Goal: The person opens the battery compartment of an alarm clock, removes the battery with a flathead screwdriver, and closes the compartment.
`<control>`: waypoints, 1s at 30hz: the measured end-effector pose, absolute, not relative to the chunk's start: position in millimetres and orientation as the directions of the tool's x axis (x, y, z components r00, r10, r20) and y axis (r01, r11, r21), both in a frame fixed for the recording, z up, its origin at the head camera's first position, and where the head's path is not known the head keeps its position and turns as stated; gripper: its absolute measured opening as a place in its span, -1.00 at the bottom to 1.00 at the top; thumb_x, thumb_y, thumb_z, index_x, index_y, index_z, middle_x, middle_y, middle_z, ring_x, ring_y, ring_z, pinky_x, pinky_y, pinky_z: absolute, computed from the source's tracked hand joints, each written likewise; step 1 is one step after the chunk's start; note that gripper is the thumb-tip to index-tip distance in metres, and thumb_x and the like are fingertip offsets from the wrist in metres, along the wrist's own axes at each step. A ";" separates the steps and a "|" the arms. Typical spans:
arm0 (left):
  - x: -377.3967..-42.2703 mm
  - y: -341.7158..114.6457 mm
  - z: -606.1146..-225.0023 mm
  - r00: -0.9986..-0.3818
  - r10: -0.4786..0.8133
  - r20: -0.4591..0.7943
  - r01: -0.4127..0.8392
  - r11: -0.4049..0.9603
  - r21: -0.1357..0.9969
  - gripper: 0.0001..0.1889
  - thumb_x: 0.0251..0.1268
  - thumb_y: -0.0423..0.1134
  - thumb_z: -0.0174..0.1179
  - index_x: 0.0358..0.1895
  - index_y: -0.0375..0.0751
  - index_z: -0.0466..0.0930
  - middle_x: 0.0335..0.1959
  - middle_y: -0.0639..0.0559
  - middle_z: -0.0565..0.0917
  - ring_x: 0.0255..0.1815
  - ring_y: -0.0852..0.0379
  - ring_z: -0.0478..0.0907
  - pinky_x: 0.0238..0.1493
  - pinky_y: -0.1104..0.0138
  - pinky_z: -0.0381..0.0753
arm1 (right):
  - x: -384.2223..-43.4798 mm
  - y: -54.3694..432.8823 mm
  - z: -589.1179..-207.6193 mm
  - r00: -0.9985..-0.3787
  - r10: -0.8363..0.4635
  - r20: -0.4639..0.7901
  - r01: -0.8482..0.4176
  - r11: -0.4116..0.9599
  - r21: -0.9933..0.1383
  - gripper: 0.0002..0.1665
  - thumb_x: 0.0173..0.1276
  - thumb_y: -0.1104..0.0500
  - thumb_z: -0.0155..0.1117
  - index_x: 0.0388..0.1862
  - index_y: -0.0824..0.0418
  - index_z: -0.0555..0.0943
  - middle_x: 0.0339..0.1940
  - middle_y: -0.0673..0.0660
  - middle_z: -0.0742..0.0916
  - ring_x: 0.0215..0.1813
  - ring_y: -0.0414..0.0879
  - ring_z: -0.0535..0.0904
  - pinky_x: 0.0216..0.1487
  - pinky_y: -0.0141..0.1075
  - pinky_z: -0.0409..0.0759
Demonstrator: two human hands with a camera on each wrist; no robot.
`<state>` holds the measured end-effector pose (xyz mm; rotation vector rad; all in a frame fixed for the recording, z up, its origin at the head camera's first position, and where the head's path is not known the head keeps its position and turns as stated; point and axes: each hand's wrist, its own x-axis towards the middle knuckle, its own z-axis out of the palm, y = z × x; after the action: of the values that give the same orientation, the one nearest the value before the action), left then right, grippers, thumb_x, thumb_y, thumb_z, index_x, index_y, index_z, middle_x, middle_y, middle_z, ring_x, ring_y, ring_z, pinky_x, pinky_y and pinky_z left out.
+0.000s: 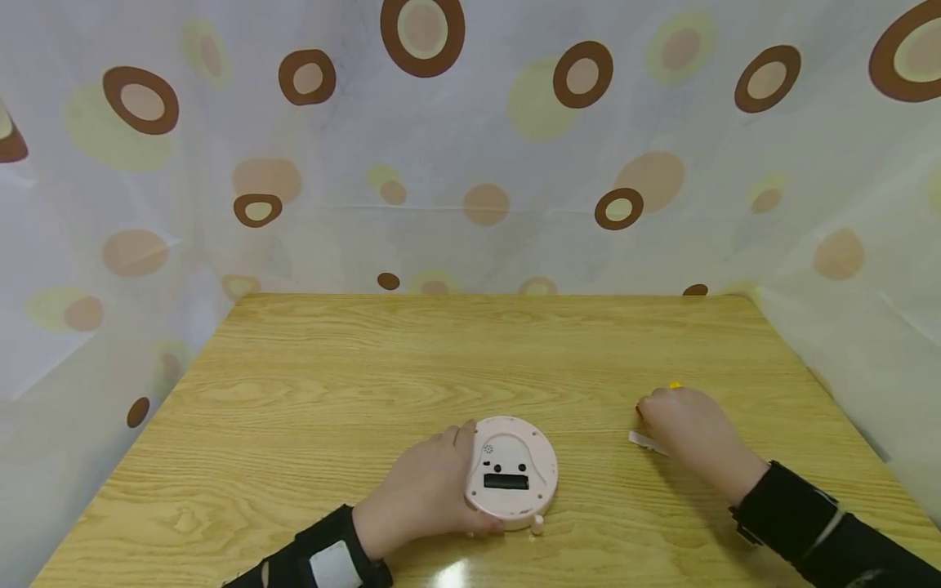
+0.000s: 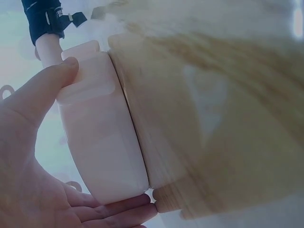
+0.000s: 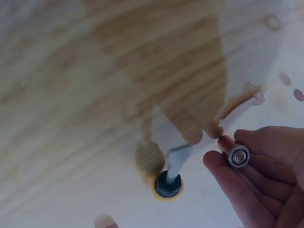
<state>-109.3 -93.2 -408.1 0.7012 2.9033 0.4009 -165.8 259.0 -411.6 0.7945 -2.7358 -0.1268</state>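
My left hand (image 1: 430,483) grips the left edge of a round pale pink clock-like device (image 1: 515,445), its back facing up. A dark battery slot (image 1: 506,482) shows in that back; a small peg-like foot (image 1: 537,525) sticks out at the near edge. In the left wrist view, my thumb and fingers span the device's pink side (image 2: 102,137). Off to the right, my right hand (image 1: 691,425) pinches a battery (image 3: 232,151) between thumb and fingertip, its silver end showing in the right wrist view. Beside that hand lies a thin pink cover (image 1: 647,443), partly hidden in the head view.
A yellow-rimmed, dark-ended object with a pale grey part (image 3: 167,185) lies near the right hand; its kind is unclear. The wooden table (image 1: 353,351) reaches back to a patterned white curtain (image 1: 470,139), which also hangs along both sides.
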 end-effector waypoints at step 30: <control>-108.7 -94.5 -410.2 -0.881 0.472 -0.033 0.443 0.848 0.292 0.32 -0.16 0.43 0.60 0.55 -0.46 0.28 0.28 -0.25 0.67 0.23 -0.08 0.68 0.18 0.13 0.73 | -162.5 254.3 -417.2 -0.882 -0.388 0.267 -0.357 0.920 0.160 -0.50 0.23 0.51 0.45 -0.71 0.16 0.42 -0.72 0.04 0.45 -0.59 -0.17 0.29 -0.59 -0.28 0.36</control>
<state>-108.7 -94.5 -410.2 0.7246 2.9198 0.4242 -162.5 254.3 -417.2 0.5532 -2.7853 -0.1525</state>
